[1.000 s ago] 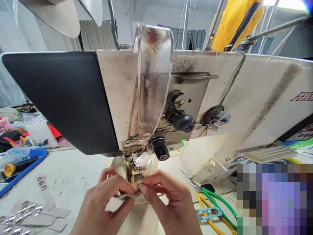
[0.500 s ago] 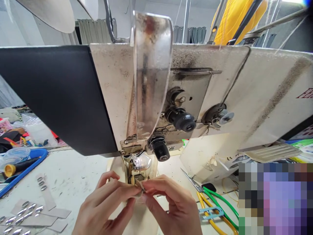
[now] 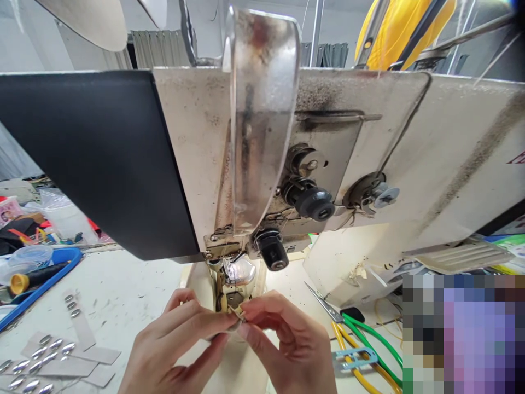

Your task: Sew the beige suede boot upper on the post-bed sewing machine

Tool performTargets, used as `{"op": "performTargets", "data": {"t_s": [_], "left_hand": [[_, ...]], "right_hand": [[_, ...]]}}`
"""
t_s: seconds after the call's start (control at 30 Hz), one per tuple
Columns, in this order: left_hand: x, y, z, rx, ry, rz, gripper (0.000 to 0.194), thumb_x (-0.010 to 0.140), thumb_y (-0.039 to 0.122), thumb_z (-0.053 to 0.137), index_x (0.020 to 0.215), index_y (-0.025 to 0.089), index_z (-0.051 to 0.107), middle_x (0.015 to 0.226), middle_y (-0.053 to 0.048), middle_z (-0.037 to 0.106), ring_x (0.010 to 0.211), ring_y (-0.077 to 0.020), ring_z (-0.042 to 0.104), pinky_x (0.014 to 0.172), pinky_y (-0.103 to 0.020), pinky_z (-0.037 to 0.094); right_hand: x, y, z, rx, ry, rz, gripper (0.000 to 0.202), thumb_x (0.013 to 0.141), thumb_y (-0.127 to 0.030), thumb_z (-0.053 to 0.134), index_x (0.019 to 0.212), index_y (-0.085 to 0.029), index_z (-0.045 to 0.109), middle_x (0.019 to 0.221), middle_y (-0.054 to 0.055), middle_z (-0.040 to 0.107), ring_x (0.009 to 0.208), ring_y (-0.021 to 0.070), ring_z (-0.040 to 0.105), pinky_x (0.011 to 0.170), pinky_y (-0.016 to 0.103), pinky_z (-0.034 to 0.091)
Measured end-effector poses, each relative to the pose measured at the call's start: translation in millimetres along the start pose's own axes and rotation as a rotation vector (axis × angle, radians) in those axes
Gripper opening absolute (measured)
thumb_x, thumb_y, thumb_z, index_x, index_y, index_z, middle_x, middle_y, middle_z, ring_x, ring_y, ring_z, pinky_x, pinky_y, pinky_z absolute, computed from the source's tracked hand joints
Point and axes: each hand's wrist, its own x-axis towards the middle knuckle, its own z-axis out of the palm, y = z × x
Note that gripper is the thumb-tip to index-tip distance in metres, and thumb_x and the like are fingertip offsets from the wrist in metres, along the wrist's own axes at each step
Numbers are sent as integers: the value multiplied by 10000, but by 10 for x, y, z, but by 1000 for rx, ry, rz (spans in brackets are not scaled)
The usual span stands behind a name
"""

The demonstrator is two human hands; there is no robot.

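**Both hands pinched on a small piece under the needle**

Right below the sewing machine, at about 6 o'clock in the view, the left hand and the right hand meet fingertip to fingertip. Both are closed on one small pale piece, held just beneath the presser foot; most of it is hidden by the fingers. At 4 o'clock from the hands lie scissors beside green and yellow cables. Toward 8 o'clock, grey strips with metal ovals rest on the white table. At 9 o'clock sits a blue tray.
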Motion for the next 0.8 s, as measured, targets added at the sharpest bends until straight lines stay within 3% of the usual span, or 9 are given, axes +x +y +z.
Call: {"op": "performTargets", "data": {"t_s": [0.23,0.37,0.5,0.63,0.8], "left_hand": [[18,4,39,-24,33,11,277,883,-10,642,1079,186,634,842,58,727,681,-61,624,917,-256,488],[26,13,54,-17,62,23,271,888,-10,635,1089,172,634,826,51,716,681,-65,621,880,-259,509],[18,3,44,-12,42,36,301,867,-36,628,1093,160,648,833,38,721,675,-75,621,828,-264,526],[3,-1,45,-3,78,37,282,871,-34,620,1076,156,652,761,42,671,630,-81,580,795,-288,512],[-7,42,65,17,96,44,279,872,-76,581,1045,135,637,765,14,661,663,-90,554,758,-284,499]], "right_hand": [[5,-7,8,15,12,25,67,786,-264,844,825,-251,791,774,-25,733,697,68,682,701,101,539],[7,36,6,107,-5,68,153,788,-345,862,809,-229,765,796,-22,708,737,72,665,732,114,530],[9,47,-4,132,-30,69,110,808,-290,848,847,-230,764,809,-26,712,747,73,673,730,116,534],[5,85,-10,27,8,-38,108,801,-174,825,834,-271,792,782,-43,733,725,63,683,719,94,539],[-54,189,-20,-212,26,-417,323,829,-15,729,962,-300,801,823,-21,743,700,83,687,618,134,530]]}}
